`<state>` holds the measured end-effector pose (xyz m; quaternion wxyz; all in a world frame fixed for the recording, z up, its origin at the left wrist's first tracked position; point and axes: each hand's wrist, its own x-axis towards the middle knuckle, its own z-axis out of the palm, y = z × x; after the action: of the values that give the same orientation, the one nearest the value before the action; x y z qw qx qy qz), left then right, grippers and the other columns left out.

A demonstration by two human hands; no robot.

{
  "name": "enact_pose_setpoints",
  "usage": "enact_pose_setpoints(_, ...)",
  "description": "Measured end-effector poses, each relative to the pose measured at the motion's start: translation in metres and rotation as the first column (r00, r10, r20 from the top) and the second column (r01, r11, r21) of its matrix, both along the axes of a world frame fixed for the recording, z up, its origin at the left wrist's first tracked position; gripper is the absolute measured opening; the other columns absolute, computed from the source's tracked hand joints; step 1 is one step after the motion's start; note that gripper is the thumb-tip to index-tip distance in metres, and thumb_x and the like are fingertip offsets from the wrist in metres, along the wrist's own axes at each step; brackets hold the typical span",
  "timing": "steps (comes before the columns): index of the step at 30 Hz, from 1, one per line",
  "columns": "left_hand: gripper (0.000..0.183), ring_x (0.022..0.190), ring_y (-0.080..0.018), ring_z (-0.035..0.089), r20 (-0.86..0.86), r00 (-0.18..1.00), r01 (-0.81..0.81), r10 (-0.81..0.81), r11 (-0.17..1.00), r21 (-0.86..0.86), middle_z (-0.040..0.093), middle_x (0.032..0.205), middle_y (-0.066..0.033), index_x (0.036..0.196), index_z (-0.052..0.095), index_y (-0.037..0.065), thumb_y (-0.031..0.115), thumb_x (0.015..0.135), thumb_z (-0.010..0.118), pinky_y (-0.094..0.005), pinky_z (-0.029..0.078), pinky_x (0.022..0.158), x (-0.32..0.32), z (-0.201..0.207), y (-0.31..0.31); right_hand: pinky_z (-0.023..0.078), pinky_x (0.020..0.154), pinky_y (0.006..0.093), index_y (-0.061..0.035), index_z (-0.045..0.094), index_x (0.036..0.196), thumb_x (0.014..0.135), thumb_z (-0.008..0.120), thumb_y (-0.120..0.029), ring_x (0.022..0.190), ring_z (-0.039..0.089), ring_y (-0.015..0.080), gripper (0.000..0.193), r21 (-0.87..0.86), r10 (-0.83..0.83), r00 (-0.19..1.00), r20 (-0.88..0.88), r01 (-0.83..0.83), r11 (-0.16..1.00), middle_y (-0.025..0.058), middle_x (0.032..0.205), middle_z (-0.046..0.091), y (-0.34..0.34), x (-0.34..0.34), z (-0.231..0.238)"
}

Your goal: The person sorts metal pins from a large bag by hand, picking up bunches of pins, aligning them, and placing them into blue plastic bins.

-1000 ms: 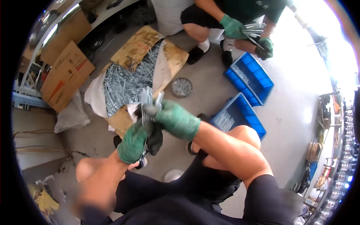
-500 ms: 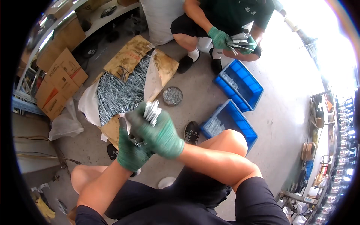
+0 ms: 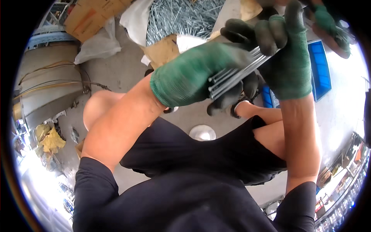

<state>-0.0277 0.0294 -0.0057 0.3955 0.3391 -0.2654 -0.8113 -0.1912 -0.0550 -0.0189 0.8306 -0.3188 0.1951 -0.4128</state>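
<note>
A bundle of thin grey metal rods [image 3: 241,74] lies slantwise between my two hands, both in green gloves with dark coated fingers. My left hand [image 3: 205,71] is wrapped round the bundle from the left, its fingertips showing below the rods. At the upper right end, my right hand [image 3: 284,58] grips the rods with bent fingers; its thumb is partly hidden. Some rod ends stick out below my left hand. Beyond my hands, a large heap of similar metal rods [image 3: 179,21] lies in an opened sack with a white lining.
Blue plastic crates [image 3: 320,69] stand on the right, partly behind my right arm. A co-worker's green-gloved hand [image 3: 325,18] shows at the upper right. Cardboard [image 3: 92,17] and a clear plastic bag [image 3: 101,45] lie at the upper left. Between my legs is a white round object [image 3: 202,132].
My view has tilted down, so the heap and crates sit higher in it. My hands have moved up and right in the picture and spread apart; the bundle now lies slantwise between them.
</note>
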Motion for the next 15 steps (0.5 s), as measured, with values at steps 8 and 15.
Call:
enact_pose_setpoints(8,0.041,0.043,-0.0068,0.042,0.491,0.843,-0.094,0.217,0.96,-0.264,0.057,0.073,0.0011,0.123,0.061,0.004,0.036,0.097,0.064,-0.0223,0.037,0.04,0.032,0.01,-0.006,0.057,0.079,0.0363,-0.0018,0.062,0.116,0.1,0.056,-0.022,0.076,0.067,0.02,0.026,0.084,0.094,0.858,-0.504,-0.06,0.995,0.0045,0.092,0.068,-0.013,0.008,-0.062)
enact_pose_setpoints(15,0.044,0.038,-0.0098,0.039,0.238,0.867,-0.438,0.437,0.897,-0.052,0.051,0.067,-0.0018,0.121,0.055,0.005,0.041,0.097,0.062,-0.0241,0.034,0.034,0.083,0.038,-0.021,0.058,0.076,0.0379,-0.007,0.073,0.107,0.083,0.071,-0.023,0.082,0.073,0.0301,0.029,0.249,0.041,-0.33,-0.943,-0.619,0.745,0.0175,0.095,0.074,0.039,-0.062,-0.334)
